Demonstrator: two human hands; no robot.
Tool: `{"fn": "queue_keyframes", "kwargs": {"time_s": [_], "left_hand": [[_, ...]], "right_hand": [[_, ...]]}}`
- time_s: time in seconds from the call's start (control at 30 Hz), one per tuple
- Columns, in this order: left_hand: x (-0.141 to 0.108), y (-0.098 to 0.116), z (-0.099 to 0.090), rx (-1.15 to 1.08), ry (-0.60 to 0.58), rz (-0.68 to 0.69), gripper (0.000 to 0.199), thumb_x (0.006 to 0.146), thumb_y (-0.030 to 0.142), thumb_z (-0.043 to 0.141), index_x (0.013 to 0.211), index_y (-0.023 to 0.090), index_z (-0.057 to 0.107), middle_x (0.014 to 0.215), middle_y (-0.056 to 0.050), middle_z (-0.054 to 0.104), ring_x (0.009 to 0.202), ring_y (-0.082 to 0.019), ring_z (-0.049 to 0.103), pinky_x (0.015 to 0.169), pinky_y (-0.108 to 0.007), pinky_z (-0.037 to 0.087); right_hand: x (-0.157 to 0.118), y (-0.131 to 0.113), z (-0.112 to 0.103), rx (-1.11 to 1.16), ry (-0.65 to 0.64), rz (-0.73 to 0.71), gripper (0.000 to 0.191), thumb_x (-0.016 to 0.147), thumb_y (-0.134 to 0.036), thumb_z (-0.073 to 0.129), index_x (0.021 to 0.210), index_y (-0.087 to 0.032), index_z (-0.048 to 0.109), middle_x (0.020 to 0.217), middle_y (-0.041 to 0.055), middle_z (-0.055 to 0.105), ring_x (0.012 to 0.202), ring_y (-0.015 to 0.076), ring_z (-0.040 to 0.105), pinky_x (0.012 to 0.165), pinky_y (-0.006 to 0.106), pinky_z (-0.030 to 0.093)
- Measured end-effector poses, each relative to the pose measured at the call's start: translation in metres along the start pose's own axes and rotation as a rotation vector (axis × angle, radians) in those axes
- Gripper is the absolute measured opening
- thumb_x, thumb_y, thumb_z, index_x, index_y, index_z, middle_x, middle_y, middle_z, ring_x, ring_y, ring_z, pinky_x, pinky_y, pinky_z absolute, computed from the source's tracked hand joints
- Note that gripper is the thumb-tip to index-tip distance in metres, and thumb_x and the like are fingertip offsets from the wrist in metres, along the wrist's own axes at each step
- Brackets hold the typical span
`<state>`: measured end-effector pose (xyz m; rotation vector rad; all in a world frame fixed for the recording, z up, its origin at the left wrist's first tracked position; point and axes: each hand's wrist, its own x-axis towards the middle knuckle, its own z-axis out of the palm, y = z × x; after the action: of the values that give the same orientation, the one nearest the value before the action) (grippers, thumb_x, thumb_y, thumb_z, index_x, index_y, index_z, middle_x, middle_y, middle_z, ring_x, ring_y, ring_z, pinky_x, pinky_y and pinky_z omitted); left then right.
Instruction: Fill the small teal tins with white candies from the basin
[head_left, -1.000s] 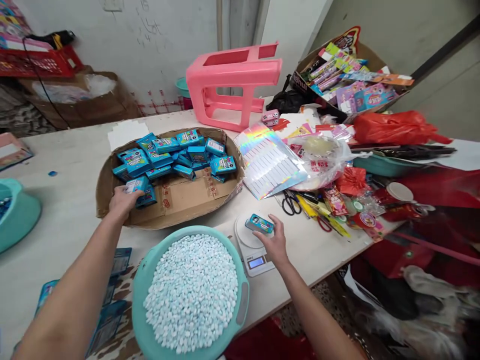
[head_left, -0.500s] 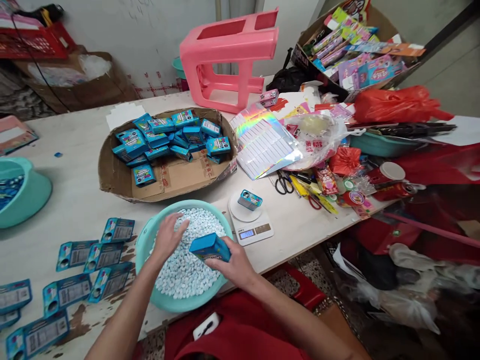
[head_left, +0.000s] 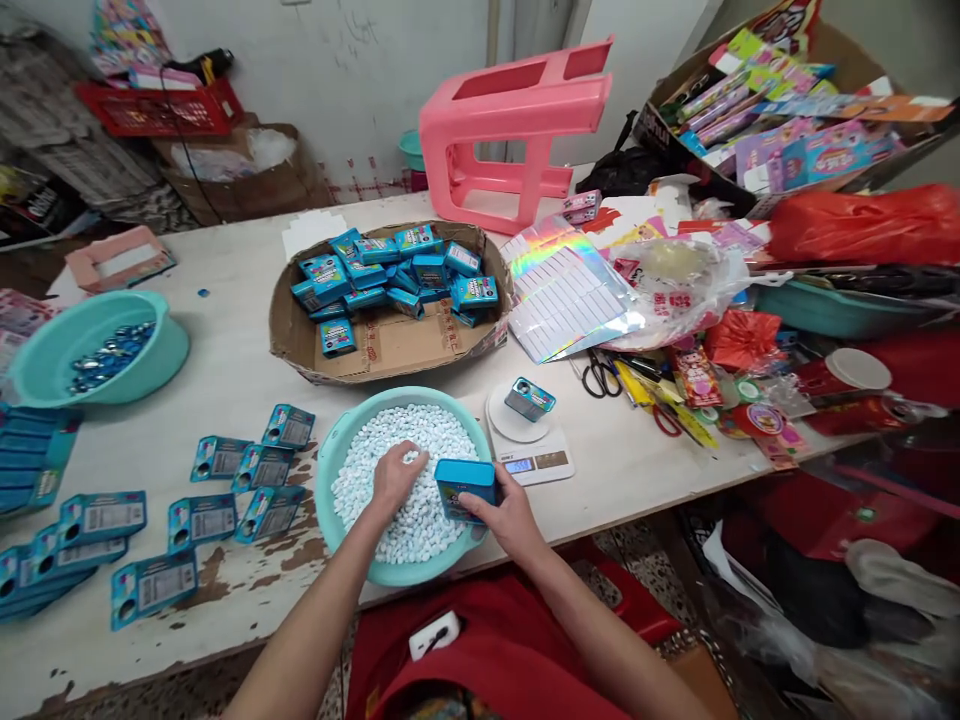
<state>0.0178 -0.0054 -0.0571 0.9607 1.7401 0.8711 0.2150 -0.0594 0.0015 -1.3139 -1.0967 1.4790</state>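
My left hand (head_left: pixel 395 480) is down in the small white and pale blue candies (head_left: pixel 409 418), which fill a turquoise basin (head_left: pixel 331 478). Its fingers curl in among the candies, closing on some of them; the fingertips are partly hidden. My right hand (head_left: pixel 508 510) grips a blue candy box (head_left: pixel 465 486) by its right side, thumb across the front, over the basin's right part. A similar blue box (head_left: pixel 530 398) lies on a white digital scale (head_left: pixel 551 458) just beyond that hand.
A cardboard tray (head_left: pixel 386 365) holds several blue boxes behind the basin. More blue boxes (head_left: pixel 202 522) lie at left, near a second basin (head_left: pixel 161 360) with shiny blue pieces. Scissors (head_left: pixel 601 375), holographic sheets (head_left: pixel 566 290) and an overturned pink stool (head_left: pixel 517 100) occupy the right and back.
My left hand has lowered from above the candies into them, its spread fingers curling in. The right hand still holds the box, now turned more upright. The view has shifted left.
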Motion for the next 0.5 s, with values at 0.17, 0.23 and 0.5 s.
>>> {"fn": "queue_keyframes", "kwargs": {"time_s": [0.17, 0.23, 0.5], "left_hand": [[-0.011, 0.007, -0.016, -0.309, -0.050, -0.158, 0.027, 0.061, 0.042, 0.068, 0.071, 0.020, 0.058, 0.076, -0.002, 0.060, 0.073, -0.019, 0.058, 0.064, -0.029, 0.046], [-0.014, 0.011, -0.022, -0.432, -0.062, -0.222, 0.027, 0.063, 0.041, 0.066, 0.076, 0.019, 0.056, 0.078, -0.002, 0.060, 0.068, -0.017, 0.058, 0.058, -0.027, 0.046], [-0.015, 0.015, -0.025, -0.778, -0.113, -0.449, 0.023, 0.062, 0.028, 0.065, 0.076, 0.019, 0.049, 0.071, -0.003, 0.056, 0.051, -0.013, 0.052, 0.039, -0.022, 0.036]], "right_hand": [[0.009, -0.003, 0.005, -0.042, 0.013, -0.050, 0.041, 0.067, -0.038, 0.074, 0.101, -0.020, 0.060, 0.096, 0.0041, 0.066, 0.091, 0.0217, 0.060, 0.082, 0.034, 0.050], [0.012, -0.004, 0.008, 0.064, 0.043, -0.003, 0.040, 0.069, -0.041, 0.072, 0.101, -0.020, 0.059, 0.096, 0.0041, 0.067, 0.089, 0.0214, 0.062, 0.081, 0.035, 0.051], [0.012, -0.022, 0.018, 0.635, -0.059, 0.405, 0.051, 0.063, -0.029, 0.079, 0.107, -0.022, 0.054, 0.099, 0.0023, 0.070, 0.085, 0.0200, 0.067, 0.074, 0.033, 0.055]]}}
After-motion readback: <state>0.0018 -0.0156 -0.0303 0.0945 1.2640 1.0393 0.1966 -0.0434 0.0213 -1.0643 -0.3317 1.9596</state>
